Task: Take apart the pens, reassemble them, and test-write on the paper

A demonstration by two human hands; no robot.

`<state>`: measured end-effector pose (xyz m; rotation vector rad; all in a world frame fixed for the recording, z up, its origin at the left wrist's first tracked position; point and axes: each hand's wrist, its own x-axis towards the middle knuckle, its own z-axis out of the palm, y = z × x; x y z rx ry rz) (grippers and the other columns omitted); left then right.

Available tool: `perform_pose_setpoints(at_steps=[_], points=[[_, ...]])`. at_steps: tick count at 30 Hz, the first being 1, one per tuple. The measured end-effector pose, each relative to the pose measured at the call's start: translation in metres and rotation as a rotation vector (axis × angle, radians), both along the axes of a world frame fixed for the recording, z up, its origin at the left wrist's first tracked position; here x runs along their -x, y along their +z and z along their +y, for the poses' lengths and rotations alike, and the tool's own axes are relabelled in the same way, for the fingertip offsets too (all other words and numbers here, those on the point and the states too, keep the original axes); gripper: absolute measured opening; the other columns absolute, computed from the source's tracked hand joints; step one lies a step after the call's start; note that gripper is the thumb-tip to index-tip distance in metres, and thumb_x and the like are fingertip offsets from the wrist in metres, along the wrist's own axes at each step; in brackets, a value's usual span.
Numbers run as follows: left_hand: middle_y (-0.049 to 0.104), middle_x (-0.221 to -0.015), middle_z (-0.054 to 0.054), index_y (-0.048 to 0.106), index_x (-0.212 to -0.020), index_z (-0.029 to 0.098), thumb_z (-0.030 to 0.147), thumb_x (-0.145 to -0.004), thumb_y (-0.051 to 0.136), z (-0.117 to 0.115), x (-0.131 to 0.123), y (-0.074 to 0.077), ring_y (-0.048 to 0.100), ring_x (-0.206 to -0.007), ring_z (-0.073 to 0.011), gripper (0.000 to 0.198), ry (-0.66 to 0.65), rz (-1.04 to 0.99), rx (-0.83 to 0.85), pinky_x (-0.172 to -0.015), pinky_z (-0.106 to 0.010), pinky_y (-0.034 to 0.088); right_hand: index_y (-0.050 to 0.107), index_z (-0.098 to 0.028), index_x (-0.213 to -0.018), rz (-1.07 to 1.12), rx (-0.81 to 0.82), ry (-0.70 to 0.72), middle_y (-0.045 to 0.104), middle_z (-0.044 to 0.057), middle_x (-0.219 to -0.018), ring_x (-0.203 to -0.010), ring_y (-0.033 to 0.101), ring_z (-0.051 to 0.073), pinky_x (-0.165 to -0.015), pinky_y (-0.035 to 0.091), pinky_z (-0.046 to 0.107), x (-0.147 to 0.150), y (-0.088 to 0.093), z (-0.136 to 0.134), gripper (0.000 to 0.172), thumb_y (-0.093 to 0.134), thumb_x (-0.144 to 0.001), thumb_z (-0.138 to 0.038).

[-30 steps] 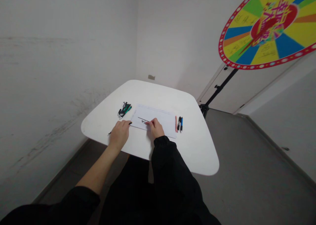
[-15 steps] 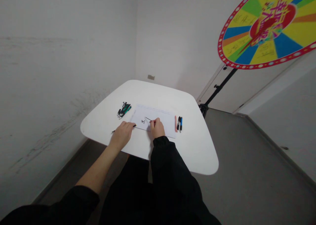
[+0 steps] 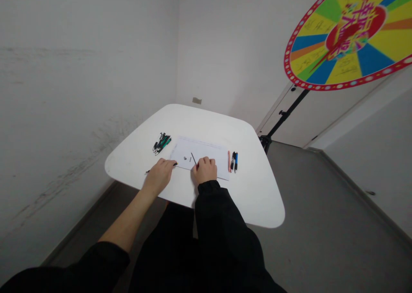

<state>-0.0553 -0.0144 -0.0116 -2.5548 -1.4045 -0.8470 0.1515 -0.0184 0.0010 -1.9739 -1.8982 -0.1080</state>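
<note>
My left hand (image 3: 159,175) is closed around a slim black pen-like piece (image 3: 175,164), whose two ends stick out on either side of the fist. Just right of it, my right hand (image 3: 205,170) rests on the near edge of a white sheet of paper (image 3: 209,152) and pinches a thin dark rod (image 3: 193,158), like a pen refill, which points up and left. Two small dark parts, a rounded one (image 3: 185,158) and a short narrow one (image 3: 190,159), lie on the paper between my hands; they are too small to name.
A heap of black and green pens (image 3: 162,143) lies left of the paper on the white table (image 3: 206,121). To the right are a pink pen (image 3: 229,161), a black-and-clear pen (image 3: 233,162) and a blue pen (image 3: 236,162). A colourful prize wheel (image 3: 350,35) stands beyond.
My right hand has turned and shifted slightly toward me, and the rod now points more steeply upward. The narrow part now lies apart from the rounded one. My left hand stays put.
</note>
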Motion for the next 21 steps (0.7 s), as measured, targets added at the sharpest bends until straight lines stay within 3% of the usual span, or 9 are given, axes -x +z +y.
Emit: perform_pose_setpoints(at_steps=[7, 13, 21], points=[[0.074, -0.108, -0.011, 0.064, -0.119, 0.018, 0.017, -0.098, 0.048, 0.0023, 0.0011, -0.0031, 0.06, -0.099, -0.0289, 0.026, -0.026, -0.027, -0.028, -0.089, -0.045, 0.053, 0.067, -0.018, -0.09, 0.144, -0.048, 0.049, 0.063, 0.019, -0.107, -0.107, 0.046, 0.036, -0.084, 0.042, 0.049, 0.0014, -0.0007, -0.0052, 0.013, 0.057, -0.089, -0.026], [0.074, -0.108, -0.01, 0.064, -0.119, 0.018, 0.016, -0.098, 0.05, 0.0032, 0.0014, -0.0044, 0.06, -0.099, -0.0283, 0.025, -0.024, -0.027, -0.027, -0.09, -0.043, 0.053, 0.067, -0.019, -0.087, 0.181, -0.052, 0.041, 0.063, 0.017, -0.104, -0.106, 0.047, 0.034, -0.086, 0.042, 0.047, 0.0003, 0.0003, -0.0049, 0.012, 0.059, -0.088, -0.028], [0.071, -0.097, -0.011, 0.065, -0.108, 0.015, 0.021, -0.099, 0.052, 0.0025, -0.0004, -0.0005, 0.06, -0.094, -0.0264, 0.016, -0.082, -0.096, -0.054, -0.088, -0.042, 0.053, 0.065, -0.019, -0.086, 0.223, -0.202, 0.023, 0.064, 0.013, -0.096, -0.099, 0.049, 0.029, -0.087, 0.042, 0.043, -0.0041, -0.0062, -0.0005, 0.01, 0.059, -0.088, -0.026]])
